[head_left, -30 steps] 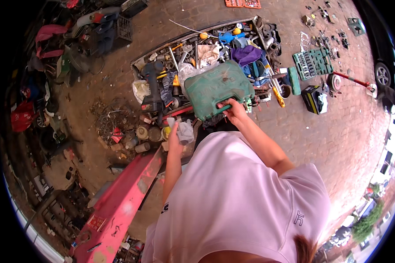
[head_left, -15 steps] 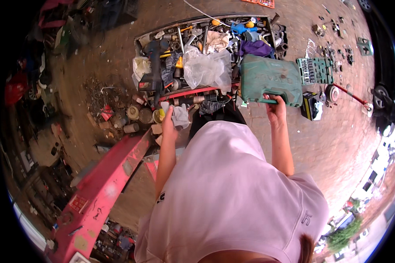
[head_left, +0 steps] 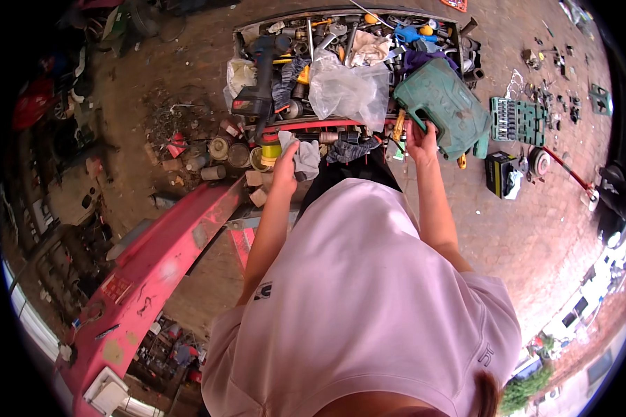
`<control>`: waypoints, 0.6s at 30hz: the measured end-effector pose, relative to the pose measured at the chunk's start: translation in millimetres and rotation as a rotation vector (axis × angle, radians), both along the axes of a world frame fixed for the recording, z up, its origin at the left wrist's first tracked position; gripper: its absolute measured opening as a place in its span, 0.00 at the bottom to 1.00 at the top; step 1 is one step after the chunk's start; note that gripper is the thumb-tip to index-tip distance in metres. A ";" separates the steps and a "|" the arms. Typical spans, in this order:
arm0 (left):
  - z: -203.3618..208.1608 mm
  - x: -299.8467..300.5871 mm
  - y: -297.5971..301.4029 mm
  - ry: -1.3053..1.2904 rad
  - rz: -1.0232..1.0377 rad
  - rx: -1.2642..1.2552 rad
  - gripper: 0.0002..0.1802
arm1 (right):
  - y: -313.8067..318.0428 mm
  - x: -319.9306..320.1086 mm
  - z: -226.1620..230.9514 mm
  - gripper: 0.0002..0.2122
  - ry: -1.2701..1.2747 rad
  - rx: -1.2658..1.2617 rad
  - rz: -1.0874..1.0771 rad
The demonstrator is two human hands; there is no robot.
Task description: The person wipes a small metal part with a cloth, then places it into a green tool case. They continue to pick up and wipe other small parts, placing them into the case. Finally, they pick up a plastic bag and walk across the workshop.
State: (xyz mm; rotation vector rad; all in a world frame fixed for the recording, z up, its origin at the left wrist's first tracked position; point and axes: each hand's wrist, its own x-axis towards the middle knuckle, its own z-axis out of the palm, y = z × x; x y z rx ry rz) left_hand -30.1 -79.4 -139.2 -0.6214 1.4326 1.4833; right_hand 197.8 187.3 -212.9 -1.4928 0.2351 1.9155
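Note:
My right hand (head_left: 422, 143) is closed on the handle of a worn green plastic tool case (head_left: 446, 104). The case hangs tilted over the right end of a large open tool tray (head_left: 313, 125). My left hand (head_left: 285, 169) grips a crumpled light grey rag (head_left: 303, 156) near the tray's front edge; part of the fingers is hidden. A clear plastic bag (head_left: 348, 87) lies on the tools in the tray. To its left rests a dark cordless power tool (head_left: 257, 90), beside a striped grey work glove (head_left: 285, 87).
On the right stand an open green socket set (head_left: 518, 121), a black and yellow box (head_left: 499, 174) and a red bar (head_left: 567, 165). A red metal beam (head_left: 167, 264) slants along my left. Cans and metal parts (head_left: 219, 148) lie left of the tray.
The green case has turned clockwise, its handle side swinging to the left and its right end dropping. My left hand with the rag has shifted slightly up and right. The view has shifted too.

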 end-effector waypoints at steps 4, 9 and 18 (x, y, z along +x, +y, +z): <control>-1.1 -1.9 -6.1 0.008 0.049 -0.015 0.15 | -15.2 -4.1 22.3 0.20 0.030 -0.025 0.256; -9.6 -2.7 -35.8 -0.018 0.120 0.054 0.19 | -49.7 -68.7 38.6 0.22 -0.459 0.837 0.971; 17.1 11.3 -51.2 0.047 0.178 -0.033 0.15 | -82.1 -188.0 51.1 0.19 -0.983 1.179 1.170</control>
